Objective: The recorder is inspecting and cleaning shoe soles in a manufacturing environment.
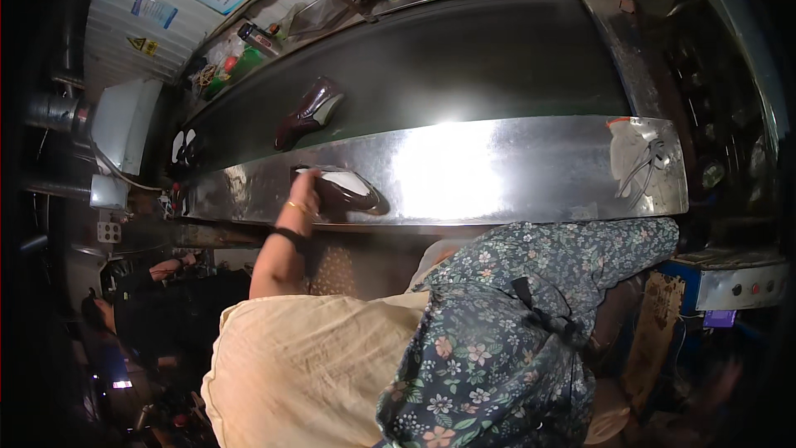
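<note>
My left hand (306,191) has its fingers closed round the heel end of a glossy burgundy shoe (355,197). The shoe lies low over the metal ledge (531,166), a pale surface facing up and its toe pointing right. Farther back, a second burgundy shoe (312,109) rests tilted on the dark belt, its light grey underside toward the right. My right hand is not visible; floral cloth (497,315) covers that side.
Behind the ledge runs a dark conveyor belt (464,58). A whitish glove (626,145) and a pincer-like tool (645,166) lie at the ledge's right end. Black-and-white shoes (187,148) sit far left. Another person (170,307) is at the left; a control box (738,289) stands right.
</note>
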Demonstrator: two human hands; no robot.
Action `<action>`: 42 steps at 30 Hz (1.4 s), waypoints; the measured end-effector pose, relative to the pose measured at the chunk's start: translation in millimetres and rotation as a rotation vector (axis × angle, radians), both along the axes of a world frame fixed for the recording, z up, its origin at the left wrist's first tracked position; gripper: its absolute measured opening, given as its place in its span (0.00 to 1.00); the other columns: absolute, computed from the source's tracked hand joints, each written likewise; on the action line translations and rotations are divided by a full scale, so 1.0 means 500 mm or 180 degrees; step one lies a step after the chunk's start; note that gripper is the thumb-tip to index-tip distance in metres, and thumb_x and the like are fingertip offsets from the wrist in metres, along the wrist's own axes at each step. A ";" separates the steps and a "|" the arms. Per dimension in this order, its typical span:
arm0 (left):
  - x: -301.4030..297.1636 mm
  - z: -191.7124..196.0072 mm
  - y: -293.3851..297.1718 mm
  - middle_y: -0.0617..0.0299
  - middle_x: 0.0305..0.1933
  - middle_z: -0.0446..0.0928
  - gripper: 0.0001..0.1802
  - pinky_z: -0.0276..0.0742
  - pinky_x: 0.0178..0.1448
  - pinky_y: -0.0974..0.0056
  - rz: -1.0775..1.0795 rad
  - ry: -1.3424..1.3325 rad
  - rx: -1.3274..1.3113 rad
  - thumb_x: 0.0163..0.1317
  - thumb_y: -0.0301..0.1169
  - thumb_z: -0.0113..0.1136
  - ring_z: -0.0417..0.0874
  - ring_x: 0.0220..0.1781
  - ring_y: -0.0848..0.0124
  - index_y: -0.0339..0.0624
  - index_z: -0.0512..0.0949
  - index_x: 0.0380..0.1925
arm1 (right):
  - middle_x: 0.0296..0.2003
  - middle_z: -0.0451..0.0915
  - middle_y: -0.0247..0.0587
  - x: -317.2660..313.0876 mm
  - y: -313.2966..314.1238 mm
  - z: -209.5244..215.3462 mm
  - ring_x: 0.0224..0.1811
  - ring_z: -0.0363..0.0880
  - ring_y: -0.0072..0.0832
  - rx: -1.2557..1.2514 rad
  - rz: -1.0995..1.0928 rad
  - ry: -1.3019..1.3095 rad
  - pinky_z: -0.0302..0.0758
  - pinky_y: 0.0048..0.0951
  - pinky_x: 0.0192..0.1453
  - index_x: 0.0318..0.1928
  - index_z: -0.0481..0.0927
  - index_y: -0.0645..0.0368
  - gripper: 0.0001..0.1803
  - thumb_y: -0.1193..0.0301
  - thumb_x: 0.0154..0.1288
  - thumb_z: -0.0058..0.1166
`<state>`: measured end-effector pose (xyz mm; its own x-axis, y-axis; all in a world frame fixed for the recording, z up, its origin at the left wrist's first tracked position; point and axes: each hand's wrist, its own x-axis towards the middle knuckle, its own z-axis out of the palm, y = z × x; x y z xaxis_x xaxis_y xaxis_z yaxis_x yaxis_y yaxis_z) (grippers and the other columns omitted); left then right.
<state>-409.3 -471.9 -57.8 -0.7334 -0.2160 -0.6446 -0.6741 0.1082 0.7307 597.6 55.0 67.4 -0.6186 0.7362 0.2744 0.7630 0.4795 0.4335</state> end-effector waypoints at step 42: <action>0.970 0.254 0.758 0.59 0.35 0.80 0.18 0.75 0.46 0.68 -0.5705 -0.0923 0.3402 0.73 0.38 0.48 0.79 0.38 0.74 0.33 0.80 0.36 | 0.40 0.83 0.52 -0.703 -0.390 0.115 0.40 0.82 0.45 -0.1730 0.0412 0.2285 0.78 0.37 0.43 0.47 0.80 0.61 0.27 0.62 0.47 0.71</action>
